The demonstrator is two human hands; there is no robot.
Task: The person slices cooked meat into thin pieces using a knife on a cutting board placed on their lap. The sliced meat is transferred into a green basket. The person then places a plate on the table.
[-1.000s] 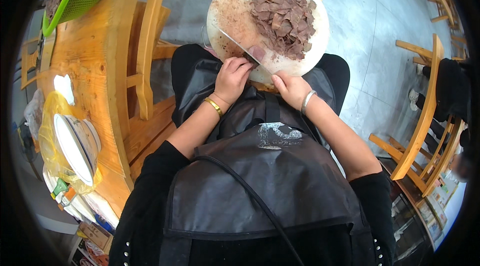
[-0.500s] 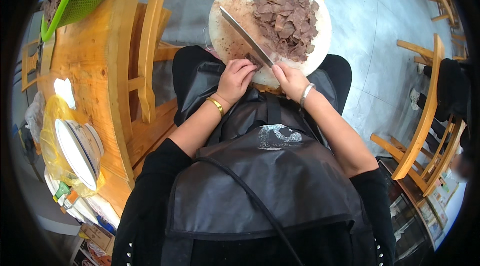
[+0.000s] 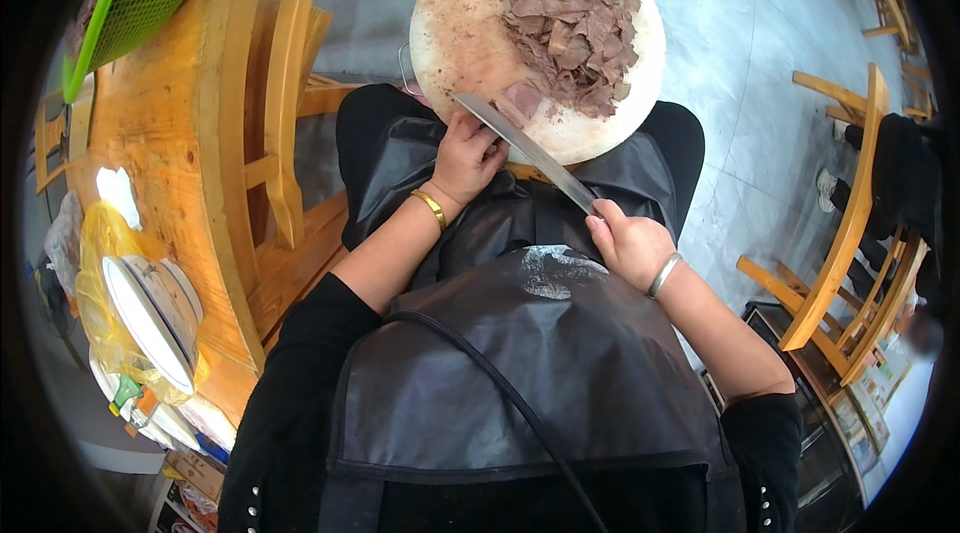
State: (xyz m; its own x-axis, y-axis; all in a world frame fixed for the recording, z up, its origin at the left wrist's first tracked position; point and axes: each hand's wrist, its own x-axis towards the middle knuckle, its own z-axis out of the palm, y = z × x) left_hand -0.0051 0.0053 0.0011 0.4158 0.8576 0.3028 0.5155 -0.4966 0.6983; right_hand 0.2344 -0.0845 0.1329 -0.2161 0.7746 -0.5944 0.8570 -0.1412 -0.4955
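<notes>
A round white cutting board (image 3: 455, 43) lies across my knees, its left half stained brown. On its right side is a heap of sliced brown meat (image 3: 575, 33). My right hand (image 3: 636, 247) grips the handle of a long knife (image 3: 530, 148), drawn back over my lap with its blade slanting up and left to the board's near edge. Just beyond the blade lies a pinkish cut slice of meat (image 3: 522, 101). My left hand (image 3: 467, 163) is at the near edge, fingers curled beside the blade's tip; whatever they hold is hidden.
On the left, a wooden table (image 3: 165, 123) carries a green mesh basket (image 3: 160, 3) and stacked bowls (image 3: 150, 308) in a yellow plastic bag (image 3: 95, 253). A wooden chair (image 3: 290, 93) stands against it. Another chair (image 3: 850, 223) is at right, near a person in dark clothes (image 3: 905, 183).
My right hand has pulled the knife back toward me and to the right. A pinkish slice now shows beyond the blade. My left hand stays near the board's edge, fingers slightly shifted.
</notes>
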